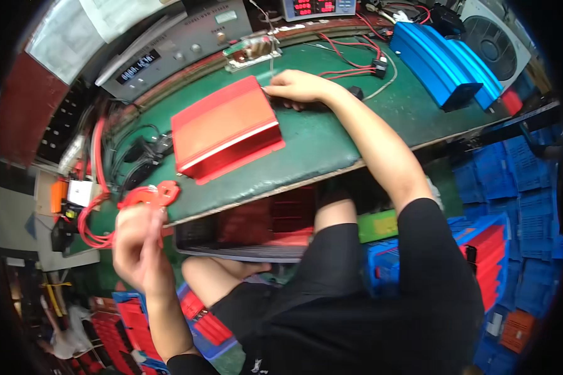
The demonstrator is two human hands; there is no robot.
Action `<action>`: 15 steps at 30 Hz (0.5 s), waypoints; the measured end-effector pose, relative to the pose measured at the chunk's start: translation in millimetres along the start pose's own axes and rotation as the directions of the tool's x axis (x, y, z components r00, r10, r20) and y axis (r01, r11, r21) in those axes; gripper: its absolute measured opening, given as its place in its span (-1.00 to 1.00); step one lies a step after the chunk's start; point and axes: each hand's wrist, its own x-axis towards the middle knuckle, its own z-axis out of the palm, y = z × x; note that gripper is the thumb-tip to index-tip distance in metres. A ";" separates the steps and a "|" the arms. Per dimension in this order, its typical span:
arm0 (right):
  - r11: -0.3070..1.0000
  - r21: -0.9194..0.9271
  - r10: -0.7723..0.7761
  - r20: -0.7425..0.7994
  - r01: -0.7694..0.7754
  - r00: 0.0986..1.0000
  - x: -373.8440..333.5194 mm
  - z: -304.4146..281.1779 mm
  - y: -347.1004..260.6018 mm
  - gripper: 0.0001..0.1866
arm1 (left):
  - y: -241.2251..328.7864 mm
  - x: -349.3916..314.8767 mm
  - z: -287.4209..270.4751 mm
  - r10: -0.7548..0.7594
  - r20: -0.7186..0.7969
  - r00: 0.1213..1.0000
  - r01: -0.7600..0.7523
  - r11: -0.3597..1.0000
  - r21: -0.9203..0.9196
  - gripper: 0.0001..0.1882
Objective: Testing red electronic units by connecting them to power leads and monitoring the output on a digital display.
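A red finned metal case (225,128) lies on the green bench mat (319,140). My right hand (297,85) rests at the case's far right corner, fingers curled on a small dark plug there. My left hand (137,240) is raised near the bench's left front edge, closed on a red clamp (153,195) with red cable (91,215) looping off to the left.
Two blue finned cases (447,59) stand at the back right beside a fan (494,37). A grey instrument (175,47), a digital meter (316,7) and a small circuit board (251,50) line the back. Blue crates with red cases (491,256) sit on the floor.
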 end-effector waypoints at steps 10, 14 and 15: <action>0.999 -0.015 -0.047 -0.010 0.047 0.999 15.6 5.6 -2.8 -0.54 | 131.3 8.8 46.9 0.129 0.375 0.918 -0.240 0.933 0.267 -0.84; 0.998 -0.052 -0.029 -0.012 0.029 1.000 1.5 11.1 -2.3 -0.52 | 153.7 28.3 41.9 0.101 0.683 0.723 -0.565 0.655 0.501 -0.88; 0.998 -0.054 0.011 -0.031 -0.013 0.999 -2.7 11.5 2.7 -0.50 | 157.0 33.9 42.9 0.071 0.745 0.663 -0.643 0.564 0.518 -0.89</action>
